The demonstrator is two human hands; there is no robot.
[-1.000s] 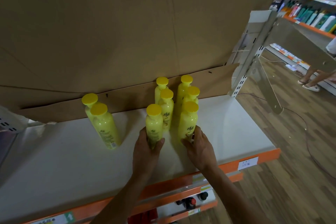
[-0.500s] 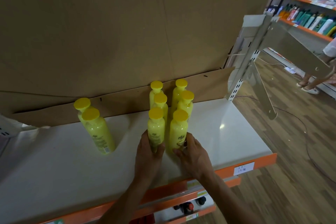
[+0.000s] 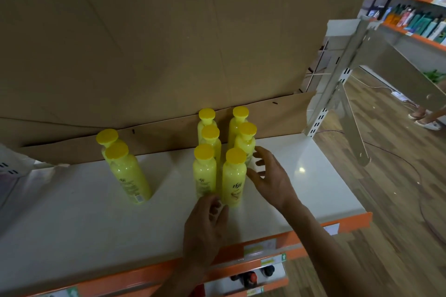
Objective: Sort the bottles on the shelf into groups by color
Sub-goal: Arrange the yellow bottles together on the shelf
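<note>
Just beside R hand (image 3: 272, 178) fingers (image 3: 263, 153): front-right btl (image 3: 234, 176)

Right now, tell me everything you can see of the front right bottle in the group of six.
The front right bottle is yellow, glossy plastic by its look, with a flat round yellow cap and dark script printed on its front. It stands upright on the white shelf, heading the right column. The left hand curls near its base, the right hand spreads beside it; contact is unclear.
</note>
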